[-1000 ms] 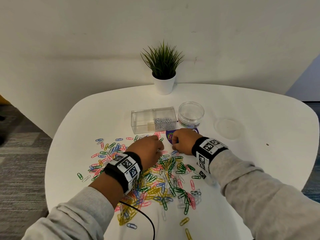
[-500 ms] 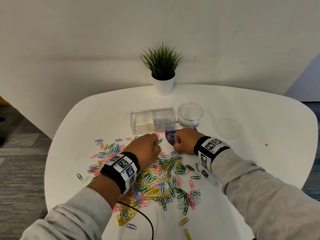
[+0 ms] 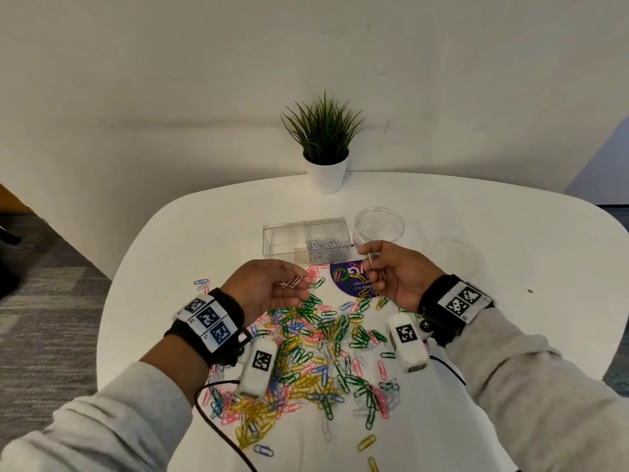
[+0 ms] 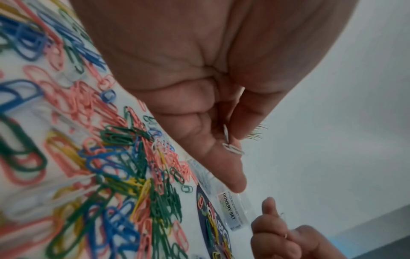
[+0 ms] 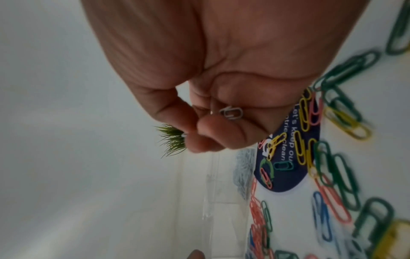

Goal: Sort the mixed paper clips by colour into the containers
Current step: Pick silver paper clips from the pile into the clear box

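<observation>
Since half a second ago both hands have lifted off the pile and turned palm-up; before, they were knuckles-up fists on the table.

Left hand (image 3: 272, 291): raised above the far-left part of the pile, fingers curled, thumb and fingers pinching a few white clips (image 3: 293, 282). Left wrist view shows them (image 4: 230, 147) held against the fingertips.

Right hand (image 3: 396, 274): raised just near of the round tub (image 3: 378, 230), pinching white clips (image 3: 371, 262) that hang down from the fingertips. Right wrist view shows one grey-white clip (image 5: 231, 112) caught in the curled fingers.

Mixed clip pile (image 3: 326, 349): green, yellow, pink, blue and white, spread over the near-centre of the white table (image 3: 493, 212), between the two forearms. Strays lie at the near edge and out to the left.

Clear two-compartment box (image 3: 306, 245): far side of the pile, left of the tub and just beside it. Right compartment holds white clips (image 3: 327, 251); left compartment's contents I cannot tell.

Round tub: clear, open on top, looks empty from the head view. Its clear lid (image 3: 452, 258) lies flat on the table to the right.

Dark blue round sticker (image 3: 354, 279): on the table between the hands, near of the box, with a few coloured clips on it.

Potted plant (image 3: 325, 144): far edge of the table, against the wall.
</observation>
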Demonstrator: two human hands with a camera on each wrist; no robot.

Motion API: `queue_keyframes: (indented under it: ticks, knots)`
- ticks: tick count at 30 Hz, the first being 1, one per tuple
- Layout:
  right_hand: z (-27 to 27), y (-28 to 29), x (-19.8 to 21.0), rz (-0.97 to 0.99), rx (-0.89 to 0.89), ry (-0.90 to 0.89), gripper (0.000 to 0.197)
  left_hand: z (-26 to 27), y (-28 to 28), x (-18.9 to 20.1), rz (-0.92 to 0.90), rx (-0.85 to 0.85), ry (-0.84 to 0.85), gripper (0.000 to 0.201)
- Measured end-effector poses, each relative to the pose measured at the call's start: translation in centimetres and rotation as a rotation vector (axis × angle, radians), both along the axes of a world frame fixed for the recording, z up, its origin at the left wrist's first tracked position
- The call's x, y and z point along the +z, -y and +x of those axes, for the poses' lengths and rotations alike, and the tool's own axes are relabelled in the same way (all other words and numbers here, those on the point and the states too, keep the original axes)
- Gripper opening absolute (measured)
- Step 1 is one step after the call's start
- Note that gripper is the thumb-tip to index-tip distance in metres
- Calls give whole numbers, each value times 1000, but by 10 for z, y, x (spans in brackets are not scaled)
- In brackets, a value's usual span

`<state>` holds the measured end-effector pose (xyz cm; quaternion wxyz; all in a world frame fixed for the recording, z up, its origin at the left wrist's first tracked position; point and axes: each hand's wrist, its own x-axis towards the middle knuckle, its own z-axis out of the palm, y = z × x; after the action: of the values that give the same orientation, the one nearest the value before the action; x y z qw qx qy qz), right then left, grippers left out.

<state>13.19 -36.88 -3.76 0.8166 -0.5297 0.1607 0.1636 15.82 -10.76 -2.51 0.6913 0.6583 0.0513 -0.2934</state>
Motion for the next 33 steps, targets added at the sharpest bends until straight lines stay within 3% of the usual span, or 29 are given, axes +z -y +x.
queue_keyframes:
  ticks: [4,5,8,10,13,17,25,29,33]
  knots:
    - [0,-1,-8,-135,32,-33,25,0,4,-4,46,4,19,6]
    - [0,-3,-8,-289,79,-3,20,0,5,-6,105,-11,50,7]
    - [0,-11,-5,-1002,361,232,7,2,12,-12,421,-157,233,7]
    - [0,-17,-6,-1249,520,354,4,3,17,-13,714,-332,487,7]
    - [0,-24,-12,-1377,643,342,7,1,29,-13,1050,-558,744,12]
    - [-2,-27,-12,-1408,655,332,12,1,42,-15,1253,-607,775,29]
    - [0,-22,-12,-1351,641,321,3,4,41,-16,1114,-543,725,8]
    - [2,-17,-3,-1161,482,315,2,12,34,-6,857,-432,644,11]
    - [20,-21,22,-1178,337,431,2,32,35,18,624,-205,563,17]
